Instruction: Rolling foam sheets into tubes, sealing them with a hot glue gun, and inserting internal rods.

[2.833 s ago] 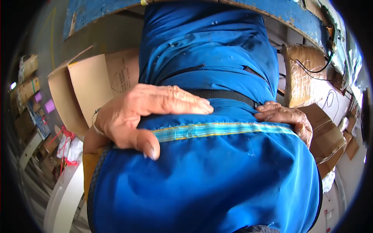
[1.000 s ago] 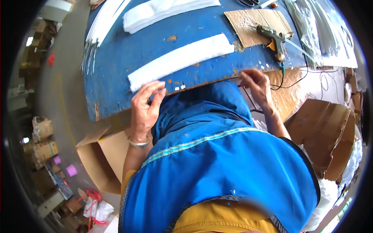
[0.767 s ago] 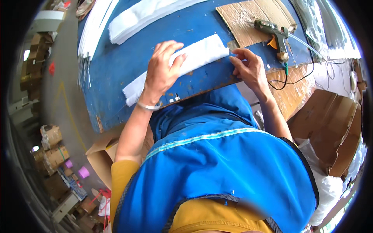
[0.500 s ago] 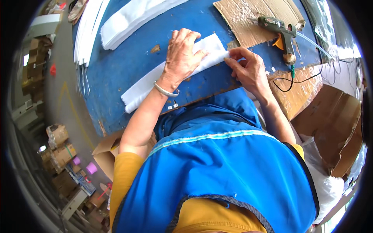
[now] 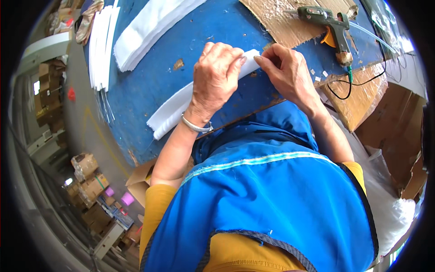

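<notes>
A long white padded strip [image 5: 171, 114] lies across the blue table [image 5: 149, 86]. My left hand [image 5: 216, 78], with a metal bangle at the wrist, lies flat on the strip near its right end. My right hand [image 5: 285, 72] pinches the right end of the same strip between thumb and fingers. The two hands almost touch at the fingertips. My blue apron fills the lower picture.
A green glue gun [image 5: 330, 28] with a cable lies on a cardboard sheet [image 5: 281, 20] at the back right. A stack of white strips [image 5: 147, 29] and thin white pieces [image 5: 100, 45] lie at the back left. Cardboard boxes [image 5: 394, 131] stand to the right and on the floor at the left.
My hands left the apron at my waist and went up onto the table. Both now rest on the white strip, closer together at its right end.
</notes>
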A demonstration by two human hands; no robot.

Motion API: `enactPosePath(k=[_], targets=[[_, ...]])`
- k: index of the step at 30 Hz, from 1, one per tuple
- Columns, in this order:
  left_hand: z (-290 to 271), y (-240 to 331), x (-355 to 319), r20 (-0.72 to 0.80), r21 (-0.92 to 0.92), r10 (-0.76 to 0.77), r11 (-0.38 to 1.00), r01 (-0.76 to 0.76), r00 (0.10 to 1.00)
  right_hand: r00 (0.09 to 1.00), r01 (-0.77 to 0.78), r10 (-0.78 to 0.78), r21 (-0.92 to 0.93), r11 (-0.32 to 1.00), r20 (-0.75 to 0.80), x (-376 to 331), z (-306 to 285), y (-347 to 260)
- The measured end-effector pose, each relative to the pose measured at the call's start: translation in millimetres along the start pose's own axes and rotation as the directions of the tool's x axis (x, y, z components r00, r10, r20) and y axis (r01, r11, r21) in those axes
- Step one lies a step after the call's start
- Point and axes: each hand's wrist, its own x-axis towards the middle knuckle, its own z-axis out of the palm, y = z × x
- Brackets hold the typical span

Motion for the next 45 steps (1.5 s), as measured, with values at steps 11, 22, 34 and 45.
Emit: enactPosePath(k=[11, 22, 34, 45], targets=[[14.1, 7.1, -10.3, -0.014, 0.311, 0.220, 0.928, -0.205, 0.975, 0.996, 0.012, -0.029, 0.215, 0.976, 0.080, 3.2, 4.0, 5.3], [23.9, 0.8, -11.8, -0.009, 0.452, 0.364, 0.832, -0.321, 0.932, 0.995, -0.064, 0.043, 0.242, 0.968, 0.091, 8.7, 6.8, 6.2], [27.6, -1.4, -13.5, 0.004, 0.524, 0.421, 0.772, -0.360, 0.907, 0.991, -0.106, 0.078, 0.279, 0.955, 0.109, 9.6, 7.5, 4.9], [22.8, 6.3, -18.9, 0.072, 0.502, 0.309, 0.810, -0.302, 0.948, 0.990, -0.122, 0.108, 0.167, 0.978, 0.093, 13.6, 14.0, 1.9]])
